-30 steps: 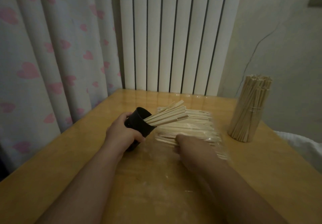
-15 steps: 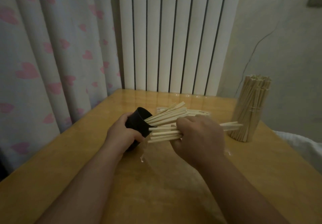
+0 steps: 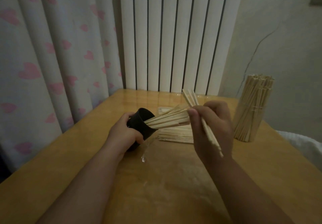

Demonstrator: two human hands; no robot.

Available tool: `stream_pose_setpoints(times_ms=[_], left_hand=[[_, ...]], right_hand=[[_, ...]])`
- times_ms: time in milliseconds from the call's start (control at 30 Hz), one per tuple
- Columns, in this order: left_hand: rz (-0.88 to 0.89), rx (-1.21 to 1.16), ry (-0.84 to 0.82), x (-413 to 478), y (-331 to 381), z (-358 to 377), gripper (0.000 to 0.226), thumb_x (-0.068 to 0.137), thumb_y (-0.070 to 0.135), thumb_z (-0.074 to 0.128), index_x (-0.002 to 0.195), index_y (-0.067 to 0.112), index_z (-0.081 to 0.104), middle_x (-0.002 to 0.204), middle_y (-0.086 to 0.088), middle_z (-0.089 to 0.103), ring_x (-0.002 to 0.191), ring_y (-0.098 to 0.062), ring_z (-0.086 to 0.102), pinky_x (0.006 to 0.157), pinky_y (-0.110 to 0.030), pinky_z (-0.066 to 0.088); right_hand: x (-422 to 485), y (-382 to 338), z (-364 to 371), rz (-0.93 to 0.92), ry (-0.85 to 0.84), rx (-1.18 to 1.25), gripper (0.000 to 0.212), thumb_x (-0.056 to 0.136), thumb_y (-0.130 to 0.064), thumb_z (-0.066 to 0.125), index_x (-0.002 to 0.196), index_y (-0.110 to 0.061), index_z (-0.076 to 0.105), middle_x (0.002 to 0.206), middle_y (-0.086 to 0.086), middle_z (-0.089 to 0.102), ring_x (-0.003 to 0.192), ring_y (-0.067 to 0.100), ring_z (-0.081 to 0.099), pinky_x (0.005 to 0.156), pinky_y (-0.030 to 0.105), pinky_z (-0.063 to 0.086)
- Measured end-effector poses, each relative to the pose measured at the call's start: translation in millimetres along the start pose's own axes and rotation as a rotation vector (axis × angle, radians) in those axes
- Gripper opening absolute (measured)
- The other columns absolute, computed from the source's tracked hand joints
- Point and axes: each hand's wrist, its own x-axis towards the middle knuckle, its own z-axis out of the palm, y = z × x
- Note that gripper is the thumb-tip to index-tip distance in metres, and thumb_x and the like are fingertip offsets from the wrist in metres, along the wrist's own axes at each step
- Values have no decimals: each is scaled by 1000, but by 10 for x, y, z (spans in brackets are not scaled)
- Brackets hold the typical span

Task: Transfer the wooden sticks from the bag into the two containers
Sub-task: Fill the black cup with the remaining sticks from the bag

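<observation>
— Grip first: how was each hand closed?

— On the right hand (image 3: 211, 127), the grip was pinched around a small bundle of wooden sticks (image 3: 203, 124), thumb pressed against fingers; the bundle was held steeply, one end up and away, the other down past the wrist. On the left hand (image 3: 124, 133), the grip was wrapped around the black cup (image 3: 141, 125), which was tilted on its side with its mouth toward the right hand.

— And the rest of the stock?

— A fan of sticks (image 3: 167, 119) was already lodged in the cup. The bag (image 3: 176, 134) lay flat on the table (image 3: 174, 180) just behind, more sticks inside. A second container (image 3: 250, 110), packed upright, stood well apart to the right.

— What could have gone wrong?

— With the cup tilted so far, the lodged sticks could have slid out. The held bundle was crosswise to the mouth, so its tips could have been jammed against the fan, or outer sticks lost from the pinch.
</observation>
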Motion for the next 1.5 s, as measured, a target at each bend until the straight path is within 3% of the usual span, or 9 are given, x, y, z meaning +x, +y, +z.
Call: stream_pose_setpoints(times_ms=[233, 433, 667, 767, 833, 933, 1167, 1333, 1500], left_hand=[[19, 41, -17, -34, 19, 4, 82, 64, -12, 73, 123, 40, 52, 121, 2, 53, 103, -25, 51, 67, -34, 47], [22, 74, -16, -32, 36, 19, 85, 63, -13, 75, 122, 43, 50, 126, 4, 50, 112, -26, 48, 76, -35, 48], [40, 93, -39, -34, 30, 5, 84, 63, -13, 76, 117, 46, 48, 124, 8, 49, 115, -24, 47, 88, -41, 52], [41, 87, -45, -28, 24, 0, 84, 64, -13, 76, 118, 46, 47, 124, 7, 49, 112, -23, 47, 78, -34, 50], [43, 88, -48, -21, 21, 5, 84, 64, -12, 76, 119, 45, 47, 125, 6, 49, 112, -23, 48, 74, -32, 48], [35, 85, -47, -16, 14, 3, 86, 63, -12, 76, 121, 45, 48, 124, 6, 50, 114, -24, 48, 81, -36, 50], [33, 89, -31, -6, 17, 12, 86, 64, -13, 76, 124, 42, 50, 127, 5, 51, 114, -25, 48, 83, -39, 52], [31, 108, -21, -11, 19, 13, 92, 62, -13, 78, 131, 41, 51, 134, 2, 51, 119, -27, 48, 87, -42, 53], [35, 111, -25, -4, 14, 19, 93, 61, -12, 78, 133, 39, 51, 134, 2, 52, 118, -28, 49, 85, -41, 53]], right_hand=[[23, -85, 2, 507, -7, 388, 27, 100, -28, 57, 78, -26, 71, 69, -1, 69, 70, 13, 68, 66, 29, 54], [50, -79, -6, 628, -74, 378, 31, 100, -28, 56, 73, -22, 70, 71, -7, 68, 66, 1, 62, 58, 13, 47], [-6, 67, 120, 784, -287, 264, 22, 89, -48, 65, 83, -28, 71, 120, -10, 51, 115, 10, 51, 98, 35, 46], [-61, 76, 156, 824, -443, 293, 57, 67, -75, 69, 113, -42, 60, 128, -6, 53, 113, 13, 59, 87, 29, 56], [-51, 60, 134, 871, -324, 467, 48, 84, -52, 69, 124, -33, 53, 116, 0, 60, 93, 10, 65, 62, 15, 53], [25, 24, 69, 940, -141, 587, 18, 103, -23, 44, 114, -20, 58, 94, -5, 60, 78, 8, 56, 56, 20, 45], [-4, 52, 91, 890, -116, 496, 15, 93, -28, 66, 105, -20, 60, 97, -2, 64, 85, 9, 65, 64, 22, 54], [1, -2, 104, 936, -54, 500, 30, 105, -27, 34, 101, -25, 64, 95, -8, 62, 84, 4, 59, 61, 19, 48], [-33, 30, 178, 939, -186, 489, 32, 102, -17, 46, 122, -39, 58, 102, -14, 59, 87, 10, 63, 68, 28, 57]])
